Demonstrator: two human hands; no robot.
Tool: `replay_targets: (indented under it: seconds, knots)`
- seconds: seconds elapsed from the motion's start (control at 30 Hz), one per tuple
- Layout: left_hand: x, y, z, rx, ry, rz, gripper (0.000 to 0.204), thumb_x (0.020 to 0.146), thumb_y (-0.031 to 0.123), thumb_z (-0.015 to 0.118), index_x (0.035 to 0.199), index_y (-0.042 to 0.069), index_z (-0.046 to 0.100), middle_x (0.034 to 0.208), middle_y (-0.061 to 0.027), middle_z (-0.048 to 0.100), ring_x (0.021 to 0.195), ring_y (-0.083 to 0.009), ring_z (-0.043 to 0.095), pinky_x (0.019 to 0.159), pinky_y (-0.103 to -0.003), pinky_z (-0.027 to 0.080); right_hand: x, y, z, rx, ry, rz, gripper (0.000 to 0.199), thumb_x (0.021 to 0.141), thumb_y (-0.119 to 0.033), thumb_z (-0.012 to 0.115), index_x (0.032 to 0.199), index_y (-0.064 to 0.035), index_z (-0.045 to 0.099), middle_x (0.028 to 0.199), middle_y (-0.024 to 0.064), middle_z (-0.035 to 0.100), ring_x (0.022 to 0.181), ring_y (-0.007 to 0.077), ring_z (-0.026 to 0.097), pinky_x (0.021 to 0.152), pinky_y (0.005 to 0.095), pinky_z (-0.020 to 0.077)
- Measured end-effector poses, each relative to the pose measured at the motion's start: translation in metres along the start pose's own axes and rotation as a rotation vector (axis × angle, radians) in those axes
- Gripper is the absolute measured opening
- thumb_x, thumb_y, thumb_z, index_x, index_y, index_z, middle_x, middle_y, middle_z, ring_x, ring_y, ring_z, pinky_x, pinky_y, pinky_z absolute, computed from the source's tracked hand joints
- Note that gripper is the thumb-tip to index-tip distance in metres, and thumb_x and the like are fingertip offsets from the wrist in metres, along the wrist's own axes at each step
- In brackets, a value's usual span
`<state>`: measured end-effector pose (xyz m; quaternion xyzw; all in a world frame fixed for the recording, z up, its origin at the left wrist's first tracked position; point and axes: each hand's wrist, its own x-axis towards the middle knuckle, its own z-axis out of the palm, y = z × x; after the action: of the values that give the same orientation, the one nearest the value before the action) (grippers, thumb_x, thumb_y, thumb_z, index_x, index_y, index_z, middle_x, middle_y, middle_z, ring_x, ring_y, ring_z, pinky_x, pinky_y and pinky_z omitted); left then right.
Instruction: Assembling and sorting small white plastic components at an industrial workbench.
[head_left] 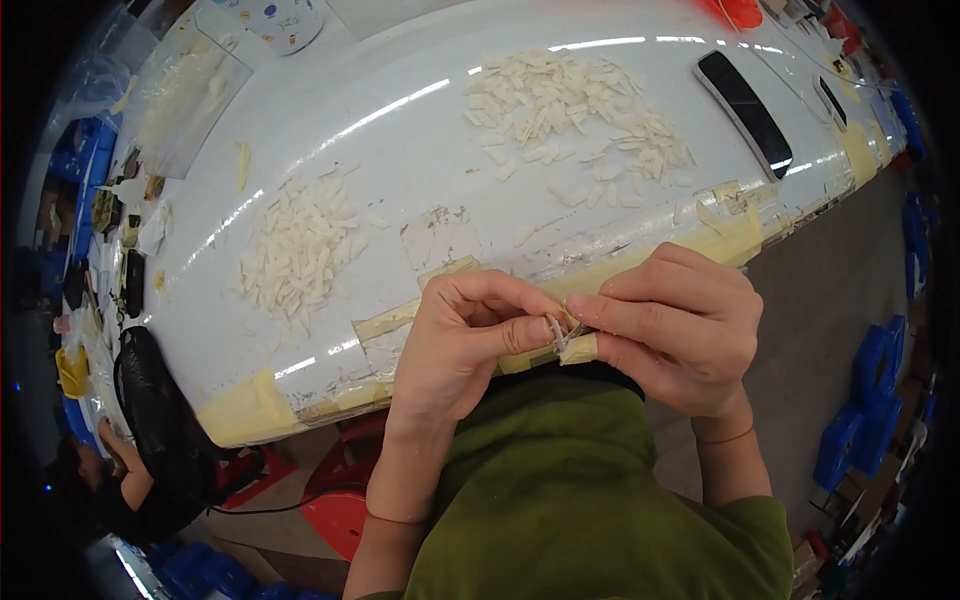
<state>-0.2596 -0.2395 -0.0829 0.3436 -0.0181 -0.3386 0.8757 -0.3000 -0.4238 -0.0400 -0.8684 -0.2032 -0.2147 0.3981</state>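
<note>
My left hand (455,335) is closed in a pinch, its thumb and forefinger on a small pale, slender piece (558,331). Against it, from the other side, comes my right hand (690,325), also closed, with the fingertips bunched together. Something thin shows between the right fingertips, but it is too small to make out. Pale yellow tape (579,349) wraps one right fingertip. Both hands meet just over the table's near edge. Beyond them on the white table (400,150) lie a left pile of small flat off-white slivers (300,250) and a wider right pile of slivers (560,95).
A black-screened phone (745,110) lies at the right, with a smaller dark device (831,103) past it. Yellow tape (245,408) covers the table's edge. At far left is a clear plastic bag (185,100). A red stool (340,515) and another person's arm (125,465) are below left.
</note>
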Motion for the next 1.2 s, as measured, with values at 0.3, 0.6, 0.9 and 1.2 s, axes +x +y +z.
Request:
replay_targets:
  seconds: [0.3,0.6,0.9,1.2]
  knots:
    - [-0.003,0.006,0.002,0.071,0.045,0.014,0.016,0.073,-0.012,0.07,0.086,-0.004,0.07,0.083,-0.013,0.07,0.073,-0.0157,0.065,0.072,-0.021,0.052,0.004,-0.002,0.003,-0.007,0.017,0.008,0.025,0.06,0.003,0.074,0.085,-0.0036,0.073,0.076,0.0016,0.063,0.058,0.0132,0.047,0.051,0.0226,0.0412]
    - [-0.018,0.07,-0.016,1.648,1.024,0.521,0.014,0.077,0.0,0.069,0.09,0.002,0.073,0.082,-0.004,0.071,0.071,-0.0147,0.06,0.069,-0.023,0.047,-0.008,0.021,0.0,0.056,0.089,0.302,0.034,0.061,0.009,0.069,0.093,-0.0026,0.075,0.082,0.0048,0.065,0.065,0.0125,0.049,0.057,0.0217,0.0412]
    - [0.024,0.011,0.025,1.686,0.503,0.523,0.013,0.075,0.007,0.072,0.087,0.004,0.068,0.086,-0.0025,0.058,0.078,-0.0187,0.052,0.071,-0.028,0.043,-0.009,0.019,-0.005,0.041,0.085,0.282,0.032,0.063,0.009,0.069,0.092,-0.004,0.074,0.083,0.0033,0.065,0.066,0.0137,0.052,0.057,0.0242,0.043]
    - [0.03,0.006,0.029,1.365,0.311,0.381,0.016,0.074,0.001,0.071,0.089,0.0,0.067,0.084,-0.0038,0.063,0.075,-0.016,0.056,0.07,-0.025,0.046,-0.014,0.027,-0.014,0.113,0.111,0.305,0.032,0.064,0.009,0.069,0.093,-0.0045,0.074,0.082,0.0028,0.065,0.064,0.0129,0.052,0.056,0.0234,0.0418]
